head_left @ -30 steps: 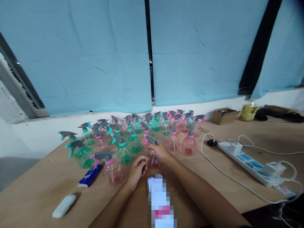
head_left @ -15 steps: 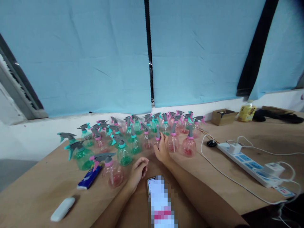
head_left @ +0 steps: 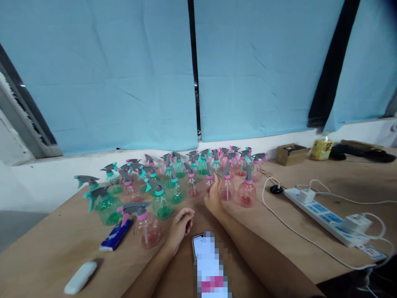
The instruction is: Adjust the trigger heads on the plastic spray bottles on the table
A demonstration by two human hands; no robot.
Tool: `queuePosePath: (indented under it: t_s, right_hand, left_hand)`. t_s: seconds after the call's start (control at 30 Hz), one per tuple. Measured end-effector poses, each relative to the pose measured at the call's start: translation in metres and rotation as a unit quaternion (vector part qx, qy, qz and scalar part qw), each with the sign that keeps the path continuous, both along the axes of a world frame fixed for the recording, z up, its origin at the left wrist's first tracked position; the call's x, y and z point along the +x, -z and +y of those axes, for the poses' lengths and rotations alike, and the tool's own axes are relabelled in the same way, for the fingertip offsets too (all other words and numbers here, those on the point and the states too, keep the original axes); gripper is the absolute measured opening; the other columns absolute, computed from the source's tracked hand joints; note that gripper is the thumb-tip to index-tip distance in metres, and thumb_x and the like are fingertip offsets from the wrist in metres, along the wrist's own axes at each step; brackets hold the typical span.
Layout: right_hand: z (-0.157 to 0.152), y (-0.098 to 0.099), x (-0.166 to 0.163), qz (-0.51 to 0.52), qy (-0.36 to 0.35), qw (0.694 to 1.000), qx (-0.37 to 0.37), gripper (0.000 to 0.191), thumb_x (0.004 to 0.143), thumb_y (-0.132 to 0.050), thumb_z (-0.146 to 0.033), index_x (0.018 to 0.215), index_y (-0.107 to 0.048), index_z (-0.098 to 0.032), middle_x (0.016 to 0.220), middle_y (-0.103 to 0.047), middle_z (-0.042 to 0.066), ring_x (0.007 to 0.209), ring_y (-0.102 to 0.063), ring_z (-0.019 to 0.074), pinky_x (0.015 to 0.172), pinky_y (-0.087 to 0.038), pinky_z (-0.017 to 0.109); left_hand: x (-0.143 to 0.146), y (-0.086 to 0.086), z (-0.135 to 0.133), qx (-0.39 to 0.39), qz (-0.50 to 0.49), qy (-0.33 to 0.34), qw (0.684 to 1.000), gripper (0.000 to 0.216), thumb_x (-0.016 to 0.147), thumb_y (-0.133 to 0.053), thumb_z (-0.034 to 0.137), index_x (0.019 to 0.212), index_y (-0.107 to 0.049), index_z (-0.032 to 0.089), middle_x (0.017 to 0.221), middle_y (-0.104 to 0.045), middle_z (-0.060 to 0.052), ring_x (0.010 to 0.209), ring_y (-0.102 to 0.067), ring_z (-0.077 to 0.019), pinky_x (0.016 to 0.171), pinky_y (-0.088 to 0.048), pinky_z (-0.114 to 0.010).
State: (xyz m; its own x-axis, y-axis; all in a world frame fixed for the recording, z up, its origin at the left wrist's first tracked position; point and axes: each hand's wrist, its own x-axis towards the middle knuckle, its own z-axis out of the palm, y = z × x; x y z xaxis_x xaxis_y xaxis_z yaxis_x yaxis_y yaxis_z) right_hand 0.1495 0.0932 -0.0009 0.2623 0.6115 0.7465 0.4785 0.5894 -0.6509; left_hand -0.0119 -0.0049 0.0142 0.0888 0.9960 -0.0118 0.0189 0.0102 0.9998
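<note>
A: Head view. What just changed?

B: The pink spray bottle (head_left: pixel 210 178) I had by its trigger head a second ago, closer to me, now stands upright farther out in the front cluster. Left neighbour (head_left: pixel 192 189) apart from it, right neighbour (head_left: pixel 227 191) just beside it. Reads to me as set in place, or very nearly.

A: Right grip?

B: Looks let go. My right hand (head_left: pixel 213 200) is at the bottle's near right side, fingers extended upward; half a second ago they were bent round its top. I see no hold. Can't tell if skin touches, since the hand covers part of the body.

A: Left?

B: My left hand (head_left: pixel 182 221) hasn't shifted: loosely curled, nothing visible in it. Near it: a green bottle (head_left: pixel 161 205) farther out, a phone (head_left: pixel 198 245) between my forearms, partly pixelated.
</note>
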Motion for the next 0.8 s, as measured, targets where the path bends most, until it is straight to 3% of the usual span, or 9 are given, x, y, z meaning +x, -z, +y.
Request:
queuePosePath:
  t_s: [0.2, 0.3, 0.4, 0.57, 0.8]
  right_hand:
    - [-0.021, -0.008, -0.011, 0.031, 0.029, 0.998, 0.054, 0.068, 0.077, -0.046, -0.009, 0.141, -0.023, -0.015, 0.145, -0.027, 0.020, 0.143, -0.022, 0.0291, 0.115, -0.024, 0.055]
    - [-0.038, -0.013, -0.022, -0.030, -0.039, 0.997, 0.065, 0.055, 0.080, -0.046, -0.011, 0.133, -0.034, -0.016, 0.145, -0.027, 0.018, 0.144, -0.023, 0.0283, 0.116, -0.026, 0.052]
    - [-0.046, -0.016, -0.032, -0.083, -0.109, 0.990, 0.018, 0.046, 0.085, -0.044, -0.013, 0.131, -0.042, -0.018, 0.148, -0.026, 0.015, 0.146, -0.021, 0.0266, 0.116, -0.029, 0.047]
    - [-0.023, -0.012, -0.042, -0.053, -0.156, 0.985, -0.050, 0.055, 0.087, -0.044, -0.016, 0.141, -0.042, -0.022, 0.156, -0.021, 0.010, 0.150, -0.011, 0.0246, 0.120, -0.020, 0.046]
    - [0.019, -0.009, -0.045, -0.032, -0.179, 0.980, -0.085, 0.058, 0.082, -0.048, -0.013, 0.138, -0.049, -0.027, 0.159, -0.018, 0.004, 0.151, -0.006, 0.0246, 0.120, -0.016, 0.046]
  left_hand:
    - [0.001, -0.002, -0.001, -0.002, 0.002, -0.002, 1.000, 0.024, 0.077, -0.059, 0.043, 0.085, -0.058, 0.020, 0.055, -0.047, 0.008, 0.040, -0.038, -0.0061, 0.042, -0.019, -0.018]
    - [0.001, -0.001, -0.001, 0.002, 0.004, 0.002, 1.000, 0.023, 0.076, -0.058, 0.041, 0.083, -0.057, 0.020, 0.054, -0.048, 0.008, 0.040, -0.038, -0.0060, 0.041, -0.019, -0.018]
    - [0.001, 0.001, 0.000, 0.007, 0.004, 0.008, 1.000, 0.021, 0.077, -0.057, 0.040, 0.082, -0.056, 0.019, 0.055, -0.048, 0.008, 0.040, -0.037, -0.0057, 0.041, -0.019, -0.017]
    - [0.000, 0.002, 0.002, 0.016, -0.005, 0.008, 1.000, 0.022, 0.078, -0.058, 0.041, 0.081, -0.055, 0.019, 0.055, -0.046, 0.008, 0.041, -0.036, -0.0053, 0.040, -0.019, -0.017]
    - [-0.002, 0.007, 0.004, 0.000, 0.001, 0.012, 1.000, 0.024, 0.079, -0.056, 0.041, 0.088, -0.059, 0.019, 0.055, -0.047, 0.008, 0.040, -0.037, -0.0055, 0.041, -0.019, -0.017]
